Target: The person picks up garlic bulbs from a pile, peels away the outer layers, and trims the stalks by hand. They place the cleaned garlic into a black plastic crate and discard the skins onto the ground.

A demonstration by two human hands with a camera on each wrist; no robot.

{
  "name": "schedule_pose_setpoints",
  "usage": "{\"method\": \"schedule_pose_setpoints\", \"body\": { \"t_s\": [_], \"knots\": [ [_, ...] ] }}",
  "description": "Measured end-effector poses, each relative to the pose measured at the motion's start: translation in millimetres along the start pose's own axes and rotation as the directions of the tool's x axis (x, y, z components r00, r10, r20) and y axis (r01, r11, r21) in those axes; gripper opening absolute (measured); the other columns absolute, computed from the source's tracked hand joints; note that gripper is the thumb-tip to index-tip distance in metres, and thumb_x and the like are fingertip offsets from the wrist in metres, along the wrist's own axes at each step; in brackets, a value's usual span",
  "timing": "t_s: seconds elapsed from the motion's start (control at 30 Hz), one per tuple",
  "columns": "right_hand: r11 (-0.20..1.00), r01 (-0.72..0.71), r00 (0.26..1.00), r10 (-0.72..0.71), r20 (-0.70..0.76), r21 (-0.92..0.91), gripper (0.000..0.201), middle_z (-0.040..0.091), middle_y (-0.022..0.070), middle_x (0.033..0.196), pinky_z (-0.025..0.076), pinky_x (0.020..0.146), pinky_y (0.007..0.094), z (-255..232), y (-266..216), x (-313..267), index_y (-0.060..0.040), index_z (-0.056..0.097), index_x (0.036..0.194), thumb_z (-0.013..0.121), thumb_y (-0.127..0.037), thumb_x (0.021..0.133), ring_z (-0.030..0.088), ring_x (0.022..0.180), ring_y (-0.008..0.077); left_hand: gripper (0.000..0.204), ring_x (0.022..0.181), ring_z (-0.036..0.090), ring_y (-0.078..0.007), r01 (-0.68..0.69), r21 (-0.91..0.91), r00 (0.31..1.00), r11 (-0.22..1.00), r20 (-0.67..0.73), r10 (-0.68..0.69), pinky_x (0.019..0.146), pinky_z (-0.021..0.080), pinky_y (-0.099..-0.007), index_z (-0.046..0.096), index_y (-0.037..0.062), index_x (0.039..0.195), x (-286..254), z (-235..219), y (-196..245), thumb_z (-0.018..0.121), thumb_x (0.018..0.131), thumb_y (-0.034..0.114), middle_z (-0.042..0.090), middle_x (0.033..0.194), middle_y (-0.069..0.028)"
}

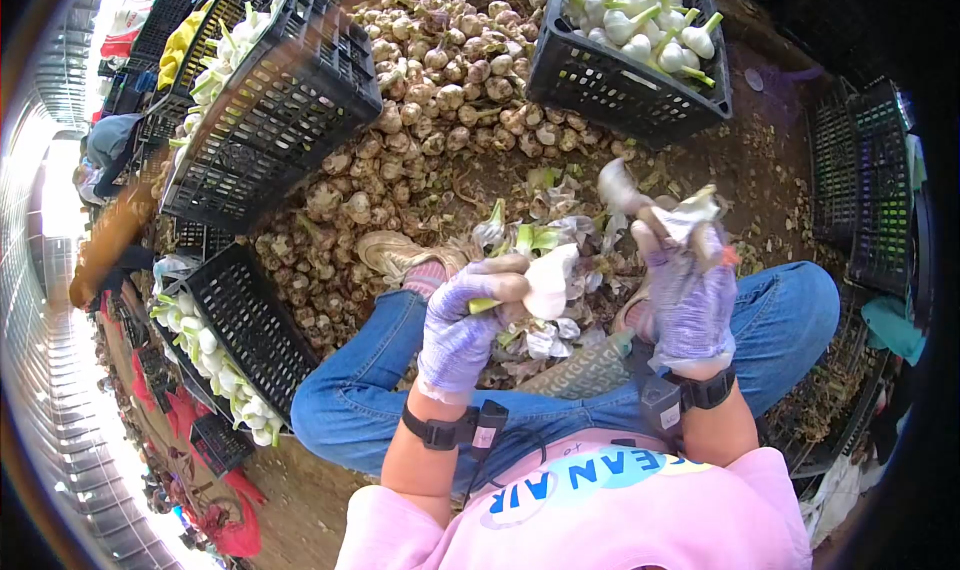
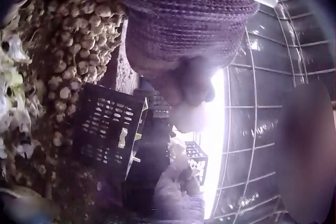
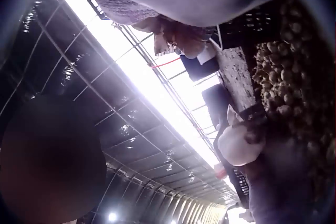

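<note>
In the head view my gloved left hand (image 1: 462,322) grips a peeled white garlic bulb (image 1: 549,282), its green stem poking out beside the fingers. The same bulb (image 2: 190,117) shows below the glove in the left wrist view, and in the right wrist view the bulb (image 3: 240,144) is held at lower right. My gloved right hand (image 1: 688,290) is raised to the right of it, apart from the bulb, and pinches loose papery skin (image 1: 688,213) between thumb and fingers; motion blurs its edges.
Unpeeled garlic (image 1: 450,80) is heaped ahead. Black crates with white bulbs stand at front left (image 1: 275,120), front right (image 1: 630,95) and left (image 1: 250,320). Peeled skins (image 1: 545,340) litter the ground between the legs, near a shoe (image 1: 400,255). More crates (image 1: 860,180) stand at far right.
</note>
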State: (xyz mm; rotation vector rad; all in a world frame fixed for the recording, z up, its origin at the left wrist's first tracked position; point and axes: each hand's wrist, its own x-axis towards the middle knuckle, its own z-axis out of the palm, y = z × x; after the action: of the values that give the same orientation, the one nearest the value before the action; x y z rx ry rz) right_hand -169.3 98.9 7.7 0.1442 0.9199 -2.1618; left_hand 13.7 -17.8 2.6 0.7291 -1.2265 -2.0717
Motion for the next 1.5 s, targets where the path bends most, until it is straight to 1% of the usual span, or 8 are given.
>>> {"method": "schedule_pose_setpoints", "body": {
  "t_s": [0.07, 0.1, 0.13, 0.2, 0.43, 0.6, 0.67, 1.5],
  "knots": [
    [0.828, 0.366, 0.925, -0.374, 0.067, -0.425, 0.040, 0.057, 0.0122, 0.110, 0.054, 0.081, 0.0374, 0, -4, 0, 0.0012, 0.044, 0.121, 0.059, -0.016, 0.088, 0.061, 0.094, 0.0279, 0.032, 0.098, 0.059, -0.0236, -0.018, -0.110, 1.000, 0.994, 0.006, 0.018, 0.083, 0.050, -0.0335, 0.064, 0.0059, 0.098, 1, -2, -5, 0.075, 0.068, 0.002, 0.060, 0.109, -0.0134],
    [0.021, 0.461, 0.803, -0.435, 0.407, -0.887, 0.049, 0.057, 0.0109, 0.113, 0.053, 0.079, 0.0346, -3, -15, -3, -0.0012, 0.047, 0.122, 0.069, -0.012, 0.080, 0.062, 0.093, 0.0257, 0.038, 0.099, 0.059, -0.0246, 0.029, -0.255, 0.994, 0.966, -0.095, -0.055, 0.084, 0.051, -0.0343, 0.061, 0.0060, 0.104, 0, 0, -7, 0.074, 0.069, 0.003, 0.059, 0.111, -0.0136],
    [0.022, 0.461, 0.804, -0.433, 0.408, -0.887, 0.049, 0.057, 0.0109, 0.113, 0.053, 0.079, 0.0346, 3, -11, -7, -0.0012, 0.047, 0.122, 0.069, -0.012, 0.080, 0.062, 0.093, 0.0257, 0.043, 0.101, 0.058, -0.0256, 0.058, -0.398, 0.973, 0.915, -0.183, -0.141, 0.085, 0.051, -0.0351, 0.058, 0.0060, 0.110, 0, 0, -7, 0.074, 0.070, 0.004, 0.058, 0.112, -0.0137],
    [0.967, 0.223, 0.903, -0.158, 0.399, -0.123, 0.049, 0.057, 0.0110, 0.113, 0.052, 0.076, 0.0310, 17, 0, -15, -0.0044, 0.051, 0.121, 0.071, -0.008, 0.077, 0.062, 0.091, 0.0221, 0.049, 0.103, 0.058, -0.0243, 0.069, -0.422, 0.976, 0.904, -0.158, -0.148, 0.084, 0.053, -0.0325, 0.051, 0.0047, 0.119, 0, -3, -12, 0.072, 0.075, 0.009, 0.058, 0.113, -0.0130],
    [0.172, 0.784, 0.620, -0.186, 0.762, -0.596, 0.047, 0.055, 0.0147, 0.097, 0.049, 0.074, 0.0325, 14, 27, -15, -0.0068, 0.056, 0.111, 0.070, -0.001, 0.067, 0.060, 0.081, 0.0288, 0.037, 0.088, 0.061, -0.0157, 0.258, -0.635, 0.929, 0.728, -0.042, -0.367, 0.066, 0.055, -0.0237, 0.052, 0.0030, 0.114, -7, -1, -26, 0.064, 0.085, 0.023, 0.061, 0.105, -0.0082],
    [0.243, 0.794, 0.593, -0.113, 0.797, -0.557, 0.031, 0.057, 0.0067, 0.084, 0.049, 0.067, 0.0309, 10, 26, -2, -0.0068, 0.056, 0.098, 0.070, -0.003, 0.071, 0.057, 0.070, 0.0204, 0.034, 0.078, 0.061, -0.0155, 0.339, -0.471, 0.922, 0.814, -0.005, -0.387, 0.061, 0.050, -0.0239, 0.057, 0.0030, 0.106, -6, 8, -24, 0.066, 0.082, 0.026, 0.063, 0.094, -0.0069],
    [0.928, 0.089, 0.964, 0.011, 0.266, -0.363, 0.023, 0.057, 0.0025, 0.081, 0.049, 0.066, 0.0280, 12, 25, 0, -0.0086, 0.055, 0.099, 0.065, -0.005, 0.079, 0.057, 0.070, 0.0138, 0.035, 0.075, 0.060, -0.0147, 0.331, -0.392, 0.934, 0.858, 0.004, -0.359, 0.060, 0.049, -0.0235, 0.056, 0.0021, 0.106, -4, 9, -21, 0.066, 0.083, 0.026, 0.063, 0.090, -0.0075],
    [0.678, -0.189, 0.960, 0.279, 0.011, -0.711, 0.019, 0.057, 0.0002, 0.086, 0.044, 0.073, 0.0219, -55, 49, 49, -0.0039, 0.058, 0.094, 0.066, -0.005, 0.078, 0.052, 0.078, 0.0084, 0.027, 0.087, 0.062, -0.0222, 0.228, -0.376, 0.884, 0.898, -0.305, -0.353, 0.076, 0.057, -0.0389, 0.058, 0.0043, 0.097, 134, -48, -86, 0.068, 0.078, 0.020, 0.061, 0.095, -0.0109]
  ]
}}
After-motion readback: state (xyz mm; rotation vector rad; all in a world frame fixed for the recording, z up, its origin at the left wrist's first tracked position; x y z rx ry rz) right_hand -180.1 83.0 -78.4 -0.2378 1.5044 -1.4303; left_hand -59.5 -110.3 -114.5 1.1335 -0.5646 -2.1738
